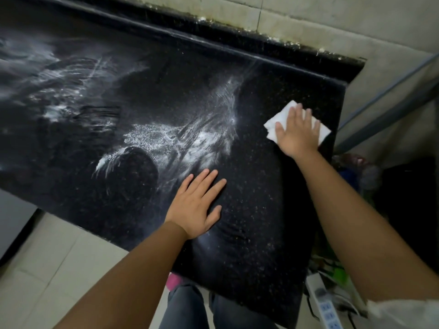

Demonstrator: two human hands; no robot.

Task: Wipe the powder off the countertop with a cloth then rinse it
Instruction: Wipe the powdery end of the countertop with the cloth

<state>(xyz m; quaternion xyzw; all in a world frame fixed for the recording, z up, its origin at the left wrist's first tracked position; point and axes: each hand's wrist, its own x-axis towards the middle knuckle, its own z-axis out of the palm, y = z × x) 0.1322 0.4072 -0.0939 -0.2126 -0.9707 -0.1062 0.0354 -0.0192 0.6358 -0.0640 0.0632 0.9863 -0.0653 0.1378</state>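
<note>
A black speckled countertop (256, 210) fills the view. White powder (180, 136) lies smeared in streaks across its middle and left, with more powder at the far left. A folded white cloth (273, 125) lies near the countertop's right edge. My right hand (297, 131) presses flat on the cloth with straight fingers, covering most of it. My left hand (197, 205) rests flat on the countertop near the front edge, fingers straight, just right of the powder streaks.
A tiled wall (308, 17) runs behind the countertop's raised back edge. To the right, below the counter's end, are a white power strip (325, 307) and cluttered items on the floor. Pale floor tiles (47, 257) lie at the lower left.
</note>
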